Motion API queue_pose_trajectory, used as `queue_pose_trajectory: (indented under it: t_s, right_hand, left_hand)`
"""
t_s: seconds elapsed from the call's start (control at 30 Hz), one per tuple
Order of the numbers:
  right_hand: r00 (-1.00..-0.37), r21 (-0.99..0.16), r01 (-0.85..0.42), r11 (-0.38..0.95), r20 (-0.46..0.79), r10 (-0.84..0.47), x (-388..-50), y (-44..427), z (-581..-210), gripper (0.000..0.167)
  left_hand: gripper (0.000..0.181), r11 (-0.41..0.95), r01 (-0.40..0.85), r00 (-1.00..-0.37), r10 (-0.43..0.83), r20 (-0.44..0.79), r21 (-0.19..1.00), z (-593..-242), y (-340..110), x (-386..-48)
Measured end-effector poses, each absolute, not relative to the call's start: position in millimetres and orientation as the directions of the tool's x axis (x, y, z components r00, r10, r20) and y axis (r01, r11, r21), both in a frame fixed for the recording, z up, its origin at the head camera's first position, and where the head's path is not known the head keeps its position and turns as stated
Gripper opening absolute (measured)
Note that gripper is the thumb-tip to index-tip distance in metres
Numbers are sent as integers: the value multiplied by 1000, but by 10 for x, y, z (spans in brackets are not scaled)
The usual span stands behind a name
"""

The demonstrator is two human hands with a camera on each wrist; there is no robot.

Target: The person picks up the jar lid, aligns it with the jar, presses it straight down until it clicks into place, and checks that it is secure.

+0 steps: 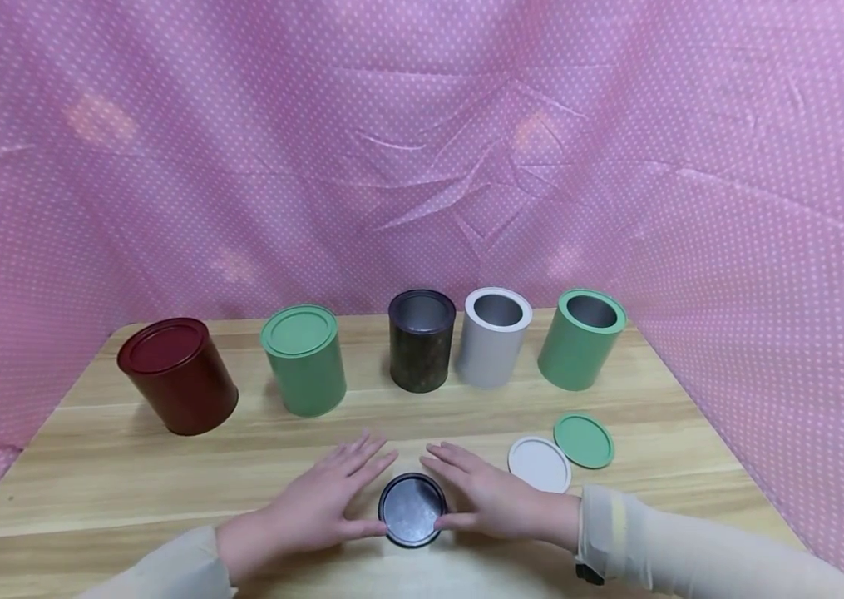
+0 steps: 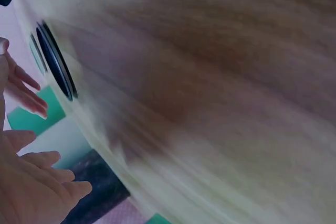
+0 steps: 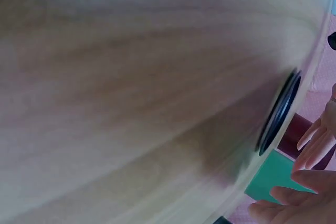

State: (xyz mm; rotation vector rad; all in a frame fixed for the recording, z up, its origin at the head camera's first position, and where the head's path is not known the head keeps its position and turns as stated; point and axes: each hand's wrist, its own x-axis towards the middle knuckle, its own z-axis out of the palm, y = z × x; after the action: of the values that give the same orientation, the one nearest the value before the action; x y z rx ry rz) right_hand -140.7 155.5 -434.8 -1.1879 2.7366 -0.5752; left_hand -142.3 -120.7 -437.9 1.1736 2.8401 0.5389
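Beige sleeves lead to the left hand and right hand, fingers extended, gripping nothing. The round black lid lies flat between them, neither hand clearly nearer, a thumb at either side.

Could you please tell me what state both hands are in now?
Left hand: open, holding nothing, near the black lid.
Right hand: open, holding nothing, near the same lid.

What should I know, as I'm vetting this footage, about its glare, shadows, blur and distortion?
Head view: fairly crisp, with a pale sheen on the black lid and the dark red can leaning outward, probably wide-angle distortion; left wrist view: soft wood grain and a broad dark shadow on the table; right wrist view: the table soft too, a dim shadow near the lid.
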Motion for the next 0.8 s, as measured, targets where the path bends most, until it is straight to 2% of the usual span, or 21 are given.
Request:
queue_pose_trajectory:
  t_s: [0.2, 0.5, 0.8]
  right_hand:
    - [-669, -375, -704, 603, 66, -740, -1416, 1539, -4410, 73]
    - [-666, -380, -692, 614, 6, -746, -1414, 1497, -4458, 76]
    - [-668, -366, -689, 626, -13, -744, -1424, 1489, -4513, 80]
  left_hand:
    - [82, 650, 666, -715, 696, 66, 367, -4416, -1154, -1406]
    - [84, 644, 666, -704, 709, 32, 376, -4481, -1135, -1397]
    - [91, 674, 588, -732, 679, -62, 447, -4473, -1138, -1389]
